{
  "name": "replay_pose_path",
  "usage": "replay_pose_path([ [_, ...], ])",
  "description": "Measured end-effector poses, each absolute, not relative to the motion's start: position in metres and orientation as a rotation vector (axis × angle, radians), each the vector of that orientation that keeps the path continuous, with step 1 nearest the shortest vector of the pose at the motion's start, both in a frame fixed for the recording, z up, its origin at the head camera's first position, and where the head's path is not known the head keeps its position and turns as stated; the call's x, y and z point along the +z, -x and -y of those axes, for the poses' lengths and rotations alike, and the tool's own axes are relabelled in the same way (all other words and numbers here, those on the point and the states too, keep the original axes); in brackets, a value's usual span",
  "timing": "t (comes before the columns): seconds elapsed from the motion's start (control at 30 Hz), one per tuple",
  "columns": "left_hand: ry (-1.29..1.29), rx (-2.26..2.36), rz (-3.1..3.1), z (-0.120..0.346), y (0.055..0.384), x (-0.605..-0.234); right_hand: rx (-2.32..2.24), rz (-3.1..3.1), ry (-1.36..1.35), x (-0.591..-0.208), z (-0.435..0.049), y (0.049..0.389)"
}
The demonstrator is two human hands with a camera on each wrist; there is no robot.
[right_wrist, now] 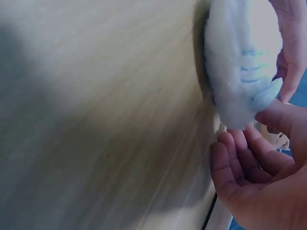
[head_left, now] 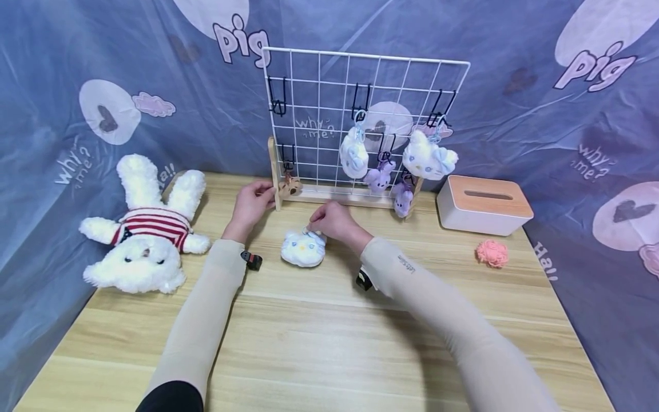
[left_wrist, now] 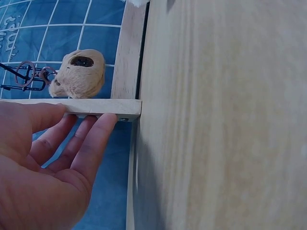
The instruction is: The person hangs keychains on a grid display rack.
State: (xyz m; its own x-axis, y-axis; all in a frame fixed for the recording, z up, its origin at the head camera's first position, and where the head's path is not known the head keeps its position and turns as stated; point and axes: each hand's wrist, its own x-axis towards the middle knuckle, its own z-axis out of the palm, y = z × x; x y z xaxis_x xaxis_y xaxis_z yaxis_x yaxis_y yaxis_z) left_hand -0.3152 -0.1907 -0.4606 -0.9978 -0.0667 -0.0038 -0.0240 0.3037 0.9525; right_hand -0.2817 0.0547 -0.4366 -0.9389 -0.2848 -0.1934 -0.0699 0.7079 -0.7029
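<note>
My left hand (head_left: 251, 207) pinches the wooden side post (left_wrist: 103, 106) of a white wire grid rack (head_left: 346, 114), thumb on one side and fingers on the other. Just beside that post hangs a small brown plush charm (left_wrist: 80, 76) on a black hook. On the table in front of the rack is a white cat-face plush charm (head_left: 302, 250) with blue eyes and a blue bow. The right hand (head_left: 337, 222) holds it by its top corner, between thumb and fingers; in the right wrist view the fingers (right_wrist: 247, 158) partly curl below the plush.
More plush charms hang from the grid: two white ones (head_left: 354, 153) (head_left: 426, 155) and two purple ones (head_left: 380, 177) (head_left: 403, 199). A tissue box (head_left: 473, 220) and a pink scrunchie-like item (head_left: 492, 253) stand right. A white bear plush (head_left: 149, 229) lies left.
</note>
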Motion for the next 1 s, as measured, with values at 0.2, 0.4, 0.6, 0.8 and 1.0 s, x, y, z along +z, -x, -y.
replay_pose_path([
  [0.2,-0.094,-1.831,2.515,0.189,0.316,-0.461,-1.021,-2.622,0.321,-0.442,-0.055,0.287],
  [0.4,-0.098,-1.823,2.521,0.188,0.317,-0.461,-1.071,-2.600,0.318,-0.448,-0.058,0.288],
  [0.6,-0.094,-1.814,2.523,0.187,0.317,-0.460,-1.103,-2.605,0.302,-0.451,-0.058,0.285],
  [0.8,-0.098,-1.810,2.529,0.190,0.315,-0.460,-1.082,-2.639,0.326,-0.453,-0.053,0.282],
  [1.0,-0.099,-1.819,2.524,0.188,0.314,-0.461,-1.017,-2.693,0.338,-0.454,-0.050,0.279],
])
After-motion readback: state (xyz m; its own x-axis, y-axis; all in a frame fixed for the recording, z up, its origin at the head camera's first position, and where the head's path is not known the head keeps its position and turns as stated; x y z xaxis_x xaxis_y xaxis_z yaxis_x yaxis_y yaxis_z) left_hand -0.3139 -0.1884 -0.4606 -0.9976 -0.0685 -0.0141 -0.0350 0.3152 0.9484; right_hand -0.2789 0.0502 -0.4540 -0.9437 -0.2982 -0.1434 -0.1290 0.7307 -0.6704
